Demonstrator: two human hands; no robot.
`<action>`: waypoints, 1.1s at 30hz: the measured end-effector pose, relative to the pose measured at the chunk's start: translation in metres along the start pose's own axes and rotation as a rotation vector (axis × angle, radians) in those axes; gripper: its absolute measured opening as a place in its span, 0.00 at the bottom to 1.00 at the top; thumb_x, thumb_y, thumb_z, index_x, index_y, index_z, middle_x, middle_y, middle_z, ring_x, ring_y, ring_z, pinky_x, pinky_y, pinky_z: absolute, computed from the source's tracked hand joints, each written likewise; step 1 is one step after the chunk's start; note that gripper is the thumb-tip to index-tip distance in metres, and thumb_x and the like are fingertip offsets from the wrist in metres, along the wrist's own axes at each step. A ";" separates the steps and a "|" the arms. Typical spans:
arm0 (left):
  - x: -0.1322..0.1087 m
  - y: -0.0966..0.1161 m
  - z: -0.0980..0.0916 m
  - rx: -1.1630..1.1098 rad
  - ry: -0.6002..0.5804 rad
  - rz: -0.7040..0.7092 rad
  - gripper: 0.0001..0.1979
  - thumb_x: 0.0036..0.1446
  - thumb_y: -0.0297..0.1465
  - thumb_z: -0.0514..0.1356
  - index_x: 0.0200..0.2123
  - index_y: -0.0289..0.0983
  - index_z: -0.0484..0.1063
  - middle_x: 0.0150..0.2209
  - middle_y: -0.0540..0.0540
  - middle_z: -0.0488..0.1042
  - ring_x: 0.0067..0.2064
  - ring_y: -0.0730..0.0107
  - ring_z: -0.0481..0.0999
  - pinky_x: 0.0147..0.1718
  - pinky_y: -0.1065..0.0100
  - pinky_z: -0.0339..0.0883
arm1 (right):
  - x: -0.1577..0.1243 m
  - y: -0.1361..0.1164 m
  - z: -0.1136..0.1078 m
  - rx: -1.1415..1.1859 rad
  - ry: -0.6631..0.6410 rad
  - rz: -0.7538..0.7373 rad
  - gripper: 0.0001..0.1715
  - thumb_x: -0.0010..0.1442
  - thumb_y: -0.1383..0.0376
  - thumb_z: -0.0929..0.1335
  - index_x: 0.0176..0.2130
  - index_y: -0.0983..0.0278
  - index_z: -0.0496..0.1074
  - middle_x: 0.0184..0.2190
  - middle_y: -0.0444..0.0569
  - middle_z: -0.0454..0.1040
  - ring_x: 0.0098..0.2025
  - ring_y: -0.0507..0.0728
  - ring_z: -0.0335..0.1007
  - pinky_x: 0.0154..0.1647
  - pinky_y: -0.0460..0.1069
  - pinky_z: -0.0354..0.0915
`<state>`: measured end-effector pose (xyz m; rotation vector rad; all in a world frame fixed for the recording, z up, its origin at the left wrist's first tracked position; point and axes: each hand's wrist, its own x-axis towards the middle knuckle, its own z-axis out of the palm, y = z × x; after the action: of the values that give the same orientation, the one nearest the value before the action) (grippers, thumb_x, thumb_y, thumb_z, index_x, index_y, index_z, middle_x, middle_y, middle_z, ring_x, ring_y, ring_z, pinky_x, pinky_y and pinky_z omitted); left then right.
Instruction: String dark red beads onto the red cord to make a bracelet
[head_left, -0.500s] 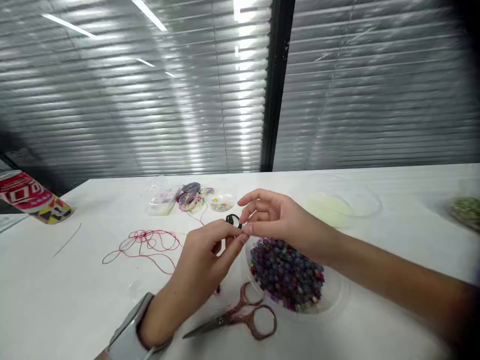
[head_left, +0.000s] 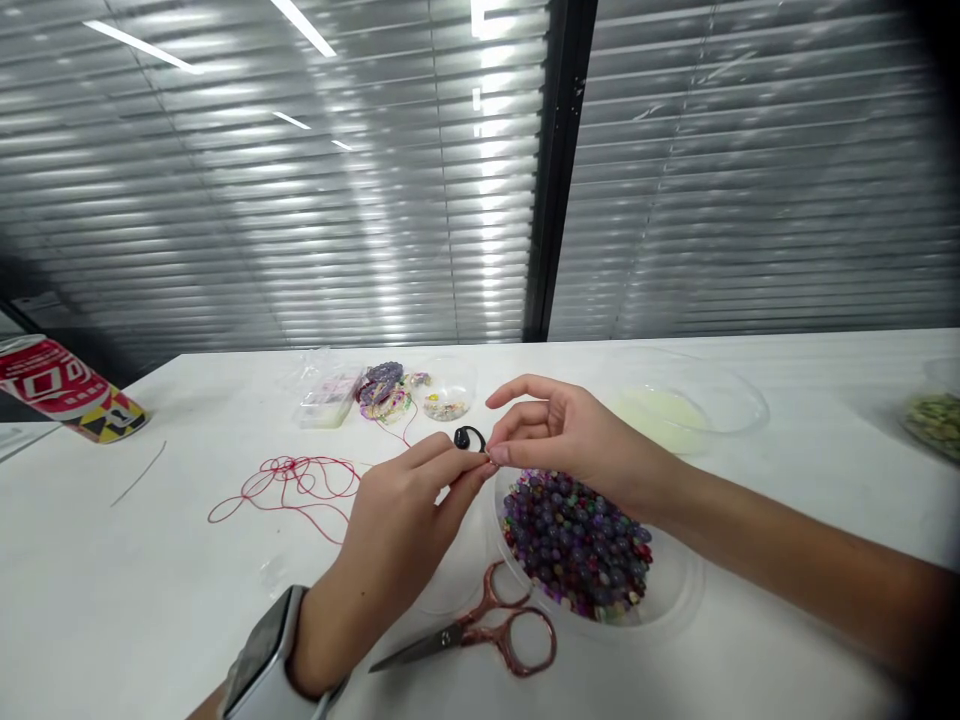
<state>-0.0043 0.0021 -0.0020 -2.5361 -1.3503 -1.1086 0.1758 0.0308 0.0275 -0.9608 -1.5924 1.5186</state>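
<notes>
My left hand (head_left: 401, 535) and my right hand (head_left: 570, 430) meet fingertip to fingertip above the white table (head_left: 112, 600), both pinched closed on something too small to make out. A small black ring-shaped object (head_left: 468, 437) lies just behind the fingertips. Below my right hand sits a clear dish of purple and multicoloured beads (head_left: 576, 545). A tangle of red thread (head_left: 292, 482) lies left of my left hand. Copper-coloured scissors (head_left: 480, 635) rest shut near my left wrist, which wears a smartwatch (head_left: 262, 660).
At the back stand a clear box (head_left: 326, 398), a pile of purple and mixed beads (head_left: 382, 390) and a small dish of pale beads (head_left: 444, 400). A clear bowl (head_left: 690, 405) is right of them, green beads (head_left: 934, 420) at far right, a red can (head_left: 64, 388) at far left.
The hands have barely shifted; the view has moved slightly. My right fingers are drawn in a little closer to the pinch.
</notes>
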 end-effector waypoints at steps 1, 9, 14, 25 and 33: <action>0.000 0.000 0.000 0.011 0.001 0.004 0.07 0.58 0.29 0.58 0.31 0.37 0.77 0.22 0.52 0.67 0.22 0.77 0.64 0.22 0.73 0.56 | 0.000 0.000 0.000 -0.001 -0.003 -0.002 0.22 0.49 0.63 0.74 0.43 0.63 0.66 0.31 0.44 0.75 0.33 0.49 0.70 0.34 0.45 0.62; -0.003 -0.003 0.004 0.048 -0.005 0.020 0.08 0.59 0.30 0.58 0.32 0.37 0.77 0.23 0.52 0.69 0.22 0.76 0.66 0.21 0.72 0.56 | 0.000 0.002 -0.001 -0.063 0.034 -0.031 0.21 0.47 0.64 0.75 0.40 0.63 0.66 0.27 0.44 0.77 0.31 0.50 0.72 0.33 0.46 0.64; -0.002 -0.001 0.004 0.006 -0.013 0.028 0.07 0.59 0.30 0.58 0.32 0.37 0.77 0.22 0.52 0.68 0.21 0.77 0.65 0.21 0.73 0.55 | 0.000 0.005 0.000 -0.098 0.043 -0.063 0.16 0.49 0.66 0.74 0.35 0.62 0.64 0.24 0.41 0.76 0.28 0.49 0.71 0.30 0.44 0.62; 0.000 0.003 -0.001 -0.166 -0.128 -0.080 0.03 0.56 0.31 0.60 0.35 0.39 0.73 0.24 0.53 0.69 0.22 0.77 0.63 0.22 0.73 0.57 | -0.006 0.000 0.008 -0.107 0.062 -0.261 0.13 0.53 0.71 0.71 0.30 0.62 0.61 0.26 0.39 0.72 0.29 0.48 0.68 0.32 0.45 0.62; 0.004 0.006 -0.002 -0.356 -0.073 -0.101 0.06 0.60 0.27 0.55 0.36 0.38 0.73 0.32 0.49 0.70 0.35 0.71 0.70 0.35 0.69 0.63 | -0.008 0.001 0.010 -0.173 0.120 -0.376 0.11 0.53 0.71 0.70 0.30 0.63 0.63 0.28 0.39 0.71 0.31 0.48 0.68 0.34 0.45 0.65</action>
<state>0.0006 0.0011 0.0036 -2.8014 -1.4242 -1.4010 0.1709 0.0194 0.0257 -0.7729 -1.7227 1.0623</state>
